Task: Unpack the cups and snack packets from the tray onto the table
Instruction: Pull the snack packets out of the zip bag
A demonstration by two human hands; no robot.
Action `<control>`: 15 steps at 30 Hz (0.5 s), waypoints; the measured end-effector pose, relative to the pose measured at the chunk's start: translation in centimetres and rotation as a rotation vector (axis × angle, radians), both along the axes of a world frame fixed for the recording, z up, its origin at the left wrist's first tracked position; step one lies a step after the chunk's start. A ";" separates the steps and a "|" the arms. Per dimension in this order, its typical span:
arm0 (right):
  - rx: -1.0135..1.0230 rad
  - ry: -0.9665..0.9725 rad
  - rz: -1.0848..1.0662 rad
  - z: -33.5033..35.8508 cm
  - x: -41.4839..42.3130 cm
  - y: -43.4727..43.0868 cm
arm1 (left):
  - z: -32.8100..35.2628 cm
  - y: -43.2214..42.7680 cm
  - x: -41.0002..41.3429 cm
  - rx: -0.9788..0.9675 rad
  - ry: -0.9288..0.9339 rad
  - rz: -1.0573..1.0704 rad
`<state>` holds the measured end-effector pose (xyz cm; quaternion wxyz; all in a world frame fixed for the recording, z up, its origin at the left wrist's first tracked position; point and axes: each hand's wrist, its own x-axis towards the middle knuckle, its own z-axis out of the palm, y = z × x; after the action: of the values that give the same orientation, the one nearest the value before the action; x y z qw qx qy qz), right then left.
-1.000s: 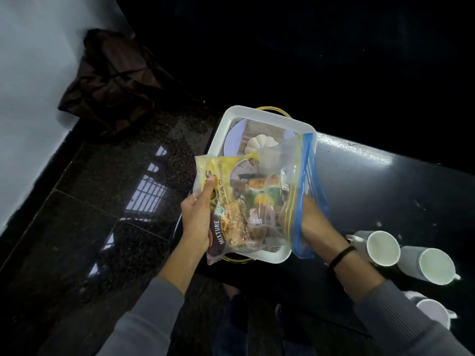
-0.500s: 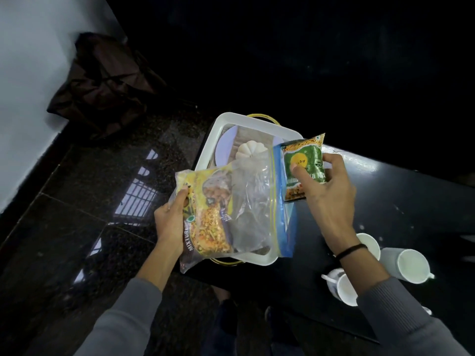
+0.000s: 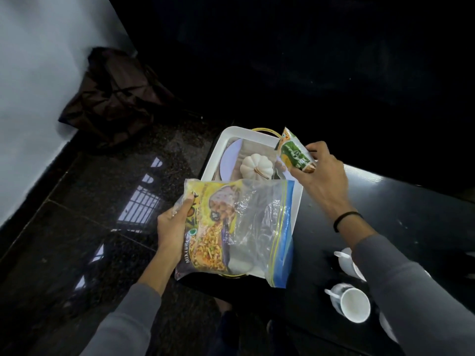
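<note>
Holding: two things, one in each hand, both up over the white tray (image 3: 297, 201).
Left hand (image 3: 172, 228): fingers closed tight on the clear zip bag (image 3: 259, 227), at its left side.
Clear zip bag: one; it has a blue strip down its right side and hangs in front of the near end of the tray.
Yellow snack packet (image 3: 205, 227): one, inside the zip bag, with the word MIXTURE on it.
Right hand (image 3: 322, 176): fingers pinched shut on the green snack packet (image 3: 294, 154), up above the far right corner of the tray.
Green snack packet: one, tilted, out of the bag.
Snack packets counted: two.
White tray: one, on the left end of the black table (image 3: 401, 201).
In the tray: one white pumpkin-shaped thing (image 3: 257, 165) and one pale round plate (image 3: 230, 161).
Cups: two show well, both white, on the table to the right of the tray, partly behind the right sleeve. The near cup (image 3: 353, 304) lies on its side. The far cup (image 3: 347, 262) is half hidden.
Dark bag (image 3: 113, 98): one, on the floor by the wall.
</note>
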<state>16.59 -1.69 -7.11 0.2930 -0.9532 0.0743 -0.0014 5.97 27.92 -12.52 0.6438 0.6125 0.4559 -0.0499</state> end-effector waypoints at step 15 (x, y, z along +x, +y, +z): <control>0.518 0.274 -0.091 -4.3 3.5 1.1 | -0.1 -0.4 0.9 -0.036 -0.011 -0.027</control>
<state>20.12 -0.62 -11.42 0.5133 -0.8338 0.1536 0.1330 6.90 27.49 -12.65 0.6566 0.6070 0.4431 -0.0635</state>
